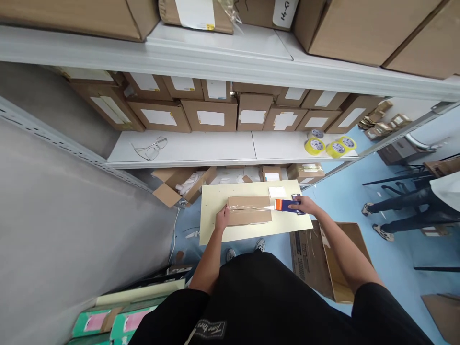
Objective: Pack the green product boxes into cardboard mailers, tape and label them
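Observation:
A closed cardboard box [249, 217] lies on a pale yellow board [212, 235] in front of me. My left hand [222, 218] grips the box's left end, fingers pressed against its edge. Clear tape runs along the seam on top and stretches past the right end to a dark blue and orange tape dispenser [283, 205]. Around the dispenser's handle, my right hand [305, 205] is closed. A phone [296, 197] lies partly hidden beneath that hand. White paper [276, 192] rests on the board behind the dispenser.
Rolls of tape [315, 146] and eyeglasses [151, 149] sit on the shelf [215, 146], before labelled boxes [211, 115]. An open carton [185, 184] stands at the board's left. A large open box [330, 258] is on the floor at right. Another person's legs [398, 211] show farther right.

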### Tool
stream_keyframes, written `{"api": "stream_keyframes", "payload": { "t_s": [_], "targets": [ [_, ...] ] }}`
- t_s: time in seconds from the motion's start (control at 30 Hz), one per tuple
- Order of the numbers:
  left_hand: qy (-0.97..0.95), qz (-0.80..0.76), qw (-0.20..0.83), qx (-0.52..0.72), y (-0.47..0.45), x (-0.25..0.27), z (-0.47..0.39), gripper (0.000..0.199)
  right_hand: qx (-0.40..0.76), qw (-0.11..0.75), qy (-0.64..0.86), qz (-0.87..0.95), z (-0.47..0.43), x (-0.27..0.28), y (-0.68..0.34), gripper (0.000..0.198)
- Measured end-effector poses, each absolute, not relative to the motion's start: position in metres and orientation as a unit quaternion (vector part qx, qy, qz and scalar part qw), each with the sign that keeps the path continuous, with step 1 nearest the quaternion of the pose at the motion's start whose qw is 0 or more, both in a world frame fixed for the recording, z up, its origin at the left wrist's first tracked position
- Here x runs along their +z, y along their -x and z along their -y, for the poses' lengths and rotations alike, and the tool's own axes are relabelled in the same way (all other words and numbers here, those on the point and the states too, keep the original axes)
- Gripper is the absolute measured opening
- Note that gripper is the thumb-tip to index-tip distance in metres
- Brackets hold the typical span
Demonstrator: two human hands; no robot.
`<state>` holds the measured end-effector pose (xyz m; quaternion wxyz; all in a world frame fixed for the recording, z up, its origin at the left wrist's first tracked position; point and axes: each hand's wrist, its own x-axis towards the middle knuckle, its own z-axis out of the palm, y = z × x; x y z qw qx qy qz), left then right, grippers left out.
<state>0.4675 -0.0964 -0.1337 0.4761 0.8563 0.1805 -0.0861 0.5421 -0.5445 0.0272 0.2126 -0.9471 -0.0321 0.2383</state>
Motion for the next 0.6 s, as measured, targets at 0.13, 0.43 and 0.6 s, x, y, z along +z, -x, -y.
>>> {"api": "stream_keyframes", "payload": {
  "t_s": [0.13, 0.43, 0.6],
  "targets": [
    [-0.856, -0.183, 0.475, -0.089, -0.466, -0.133, 0.097, 0.056, 0.254, 0.192, 0.948, 0.018, 0.565, 0.019, -0.544, 0.040],
    [-0.832, -0.231, 0.493, -0.108, -0.468, -0.116, 0.083, 0.051, 0.256, 0.116, 0.960, 0.018, 0.511, 0.005, -0.538, 0.045],
    [-0.841, -0.310, 0.441, -0.052, -0.467, -0.083, 0.059, 0.039, 0.222, 0.234, 0.943, 0.086, 0.442, 0.037, -0.530, 0.047]
  ]
}}
